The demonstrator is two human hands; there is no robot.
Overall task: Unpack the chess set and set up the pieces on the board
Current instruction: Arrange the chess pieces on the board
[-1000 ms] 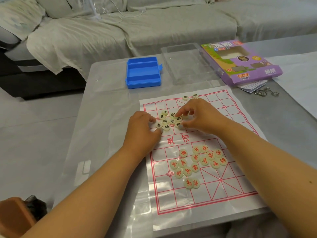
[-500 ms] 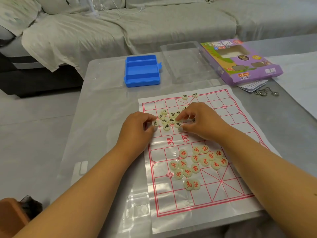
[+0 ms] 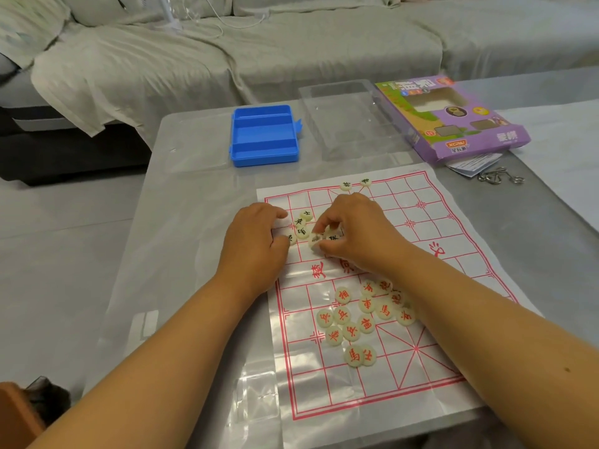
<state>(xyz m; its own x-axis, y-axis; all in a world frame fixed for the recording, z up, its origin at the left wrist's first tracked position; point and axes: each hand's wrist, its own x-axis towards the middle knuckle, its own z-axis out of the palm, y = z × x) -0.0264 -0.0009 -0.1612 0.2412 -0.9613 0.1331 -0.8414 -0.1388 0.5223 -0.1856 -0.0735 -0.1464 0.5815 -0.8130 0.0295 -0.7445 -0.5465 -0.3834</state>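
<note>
Single head-worn view, forward and down, close over the board (image 3: 372, 367) on the table (image 3: 194, 189), sofa (image 3: 291, 43) beyond.

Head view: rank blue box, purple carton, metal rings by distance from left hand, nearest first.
From the left hand:
1. Blue box, straight beyond it, on the table's far side.
2. Purple carton, far right.
3. Metal rings, right edge, past the board.

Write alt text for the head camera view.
Two hands sort black-lettered pieces on a paper chess board: the right hand pinches one piece, the left hand rests beside the pile. Red-lettered pieces lie clustered nearer the camera; a blue box sits beyond.
</note>
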